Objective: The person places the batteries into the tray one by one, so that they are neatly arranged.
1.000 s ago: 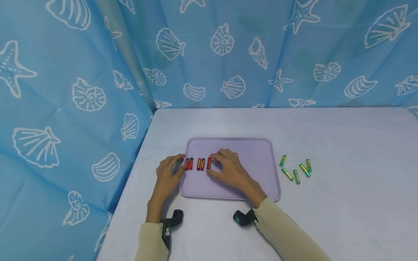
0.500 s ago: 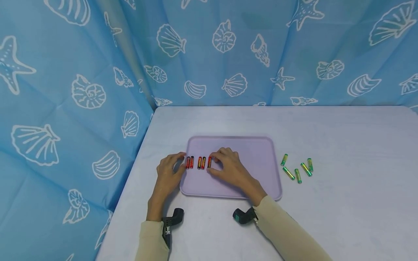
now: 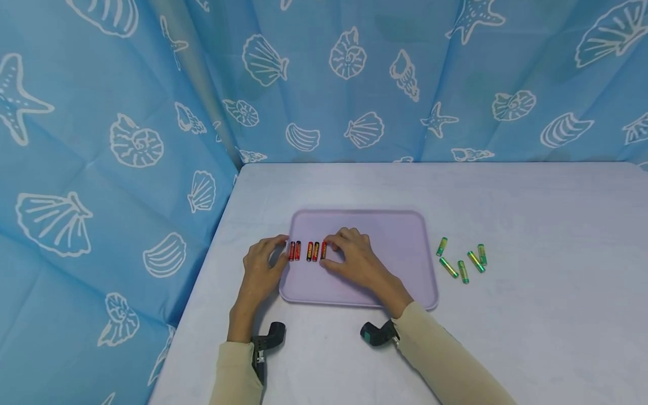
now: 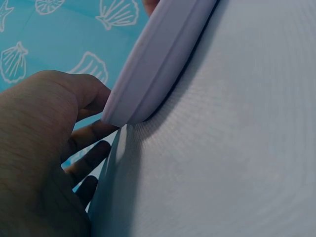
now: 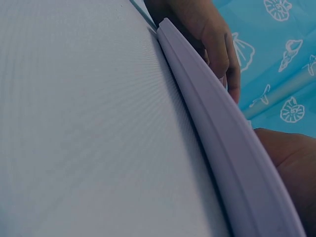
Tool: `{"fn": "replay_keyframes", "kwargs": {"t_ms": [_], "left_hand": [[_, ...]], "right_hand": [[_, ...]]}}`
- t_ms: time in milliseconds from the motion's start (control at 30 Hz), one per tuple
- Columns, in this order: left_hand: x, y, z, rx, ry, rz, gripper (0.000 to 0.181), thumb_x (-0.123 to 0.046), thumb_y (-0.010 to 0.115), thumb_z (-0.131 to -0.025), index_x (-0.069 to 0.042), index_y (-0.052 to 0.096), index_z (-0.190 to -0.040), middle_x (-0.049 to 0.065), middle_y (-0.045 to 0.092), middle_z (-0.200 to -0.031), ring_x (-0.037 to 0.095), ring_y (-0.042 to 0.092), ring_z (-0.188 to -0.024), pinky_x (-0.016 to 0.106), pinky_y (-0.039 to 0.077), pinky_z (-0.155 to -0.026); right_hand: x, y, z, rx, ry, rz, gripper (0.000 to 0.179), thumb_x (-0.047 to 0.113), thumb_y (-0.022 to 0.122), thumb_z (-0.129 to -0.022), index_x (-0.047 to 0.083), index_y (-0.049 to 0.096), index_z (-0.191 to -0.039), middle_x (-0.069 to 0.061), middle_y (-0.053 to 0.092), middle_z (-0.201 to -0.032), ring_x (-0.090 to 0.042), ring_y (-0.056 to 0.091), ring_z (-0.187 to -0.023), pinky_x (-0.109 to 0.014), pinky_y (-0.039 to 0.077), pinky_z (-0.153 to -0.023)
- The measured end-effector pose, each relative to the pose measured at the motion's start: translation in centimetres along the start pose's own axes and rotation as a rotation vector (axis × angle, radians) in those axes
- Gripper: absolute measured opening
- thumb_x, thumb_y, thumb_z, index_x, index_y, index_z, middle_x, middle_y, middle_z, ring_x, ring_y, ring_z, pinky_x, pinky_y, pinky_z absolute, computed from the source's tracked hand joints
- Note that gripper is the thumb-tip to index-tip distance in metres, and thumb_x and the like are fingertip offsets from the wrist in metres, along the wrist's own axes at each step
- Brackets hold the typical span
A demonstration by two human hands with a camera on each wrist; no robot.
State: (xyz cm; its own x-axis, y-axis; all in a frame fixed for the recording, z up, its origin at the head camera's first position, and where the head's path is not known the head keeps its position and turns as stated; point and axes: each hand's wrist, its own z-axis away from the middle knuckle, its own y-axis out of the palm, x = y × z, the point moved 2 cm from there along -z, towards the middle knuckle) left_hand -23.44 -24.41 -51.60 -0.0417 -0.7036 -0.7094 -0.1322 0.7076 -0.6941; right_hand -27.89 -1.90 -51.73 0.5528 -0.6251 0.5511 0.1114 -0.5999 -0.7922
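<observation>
Several red-and-black batteries stand in a row on the lilac tray [image 3: 374,225], in the head view. At the left end, a pair of batteries [image 3: 295,251] lies close to the tray's left rim. My left hand [image 3: 260,270] is beside that pair, thumb and index fingertips at the rim, other fingers loosely extended in the left wrist view. A second pair [image 3: 313,251] lies to the right, with a small gap between the pairs. My right hand [image 3: 354,256] pinches the rightmost red battery [image 3: 324,251] between thumb and index finger at its two ends.
Several green-and-gold batteries [image 3: 463,271] lie scattered on the white cloth right of the tray. A blue shell-print curtain [image 3: 314,84] hangs behind the table and along its left side. Black wrist camera mounts [image 3: 377,334] sit below both hands.
The head view has tilted slightly. The rightmost red battery in my right hand has edged slightly left, toward the middle pair. My left hand stays in place.
</observation>
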Motion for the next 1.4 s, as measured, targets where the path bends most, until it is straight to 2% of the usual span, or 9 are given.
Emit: {"fn": "replay_keyframes", "kwargs": {"t_ms": [400, 767, 967, 1133, 1300, 1400], "left_hand": [[0.0, -0.1, 0.0, 0.008, -0.010, -0.012, 0.041, -0.016, 0.060, -0.098, -0.016, 0.059, -0.138, 0.007, 0.058, -0.135, 0.031, 0.036, -0.137, 0.056, 0.013, -0.115], [-0.4, -0.1, -0.1, 0.018, -0.014, -0.021, 0.041, -0.018, 0.060, -0.098, -0.017, 0.058, -0.139, 0.006, 0.057, -0.135, 0.032, 0.035, -0.137, 0.055, 0.013, -0.115], [-0.3, -0.1, 0.0, 0.017, -0.005, -0.012, 0.041, -0.017, 0.061, -0.097, -0.016, 0.059, -0.138, 0.008, 0.058, -0.135, 0.033, 0.036, -0.137, 0.056, 0.014, -0.114], [-0.2, -0.1, 0.1, 0.012, 0.001, -0.018, 0.041, -0.016, 0.062, -0.097, -0.015, 0.059, -0.138, 0.008, 0.057, -0.135, 0.033, 0.036, -0.137, 0.056, 0.015, -0.114], [-0.3, -0.1, 0.2, 0.007, 0.004, -0.019, 0.041, -0.017, 0.061, -0.098, -0.015, 0.059, -0.139, 0.009, 0.057, -0.136, 0.034, 0.036, -0.137, 0.056, 0.014, -0.113], [-0.4, 0.0, 0.2, 0.011, 0.000, -0.016, 0.040, -0.017, 0.061, -0.098, -0.015, 0.058, -0.138, 0.009, 0.057, -0.135, 0.034, 0.036, -0.137, 0.056, 0.014, -0.114]], "right_hand": [[0.1, -0.8, 0.3, 0.049, 0.034, -0.024, 0.050, 0.037, 0.077, -0.088, 0.007, 0.064, -0.126, 0.004, 0.054, -0.097, -0.020, 0.047, -0.101, -0.041, 0.034, -0.089], [-0.8, -5.4, 4.1, 0.000, -0.014, -0.038, 0.041, 0.024, 0.077, -0.088, 0.005, 0.065, -0.123, -0.002, 0.060, -0.099, -0.022, 0.050, -0.102, -0.047, 0.034, -0.093], [-2.1, -7.4, 6.6, -0.072, -0.082, 0.014, 0.038, 0.019, 0.080, -0.086, 0.006, 0.067, -0.119, -0.001, 0.060, -0.098, -0.020, 0.052, -0.098, -0.046, 0.036, -0.088], [-3.8, -9.0, 8.8, -0.157, -0.099, 0.024, 0.035, 0.015, 0.082, -0.082, 0.006, 0.069, -0.114, 0.000, 0.061, -0.094, -0.020, 0.052, -0.095, -0.045, 0.036, -0.088], [-5.6, -10.8, 11.2, -0.246, -0.095, 0.037, 0.034, 0.008, 0.084, -0.078, 0.004, 0.070, -0.109, -0.001, 0.060, -0.089, -0.019, 0.051, -0.090, -0.042, 0.036, -0.083], [-6.9, -11.9, 12.7, -0.264, -0.049, 0.063, 0.035, 0.007, 0.084, -0.077, 0.003, 0.071, -0.109, -0.002, 0.060, -0.088, -0.019, 0.051, -0.091, -0.041, 0.035, -0.081]]}}
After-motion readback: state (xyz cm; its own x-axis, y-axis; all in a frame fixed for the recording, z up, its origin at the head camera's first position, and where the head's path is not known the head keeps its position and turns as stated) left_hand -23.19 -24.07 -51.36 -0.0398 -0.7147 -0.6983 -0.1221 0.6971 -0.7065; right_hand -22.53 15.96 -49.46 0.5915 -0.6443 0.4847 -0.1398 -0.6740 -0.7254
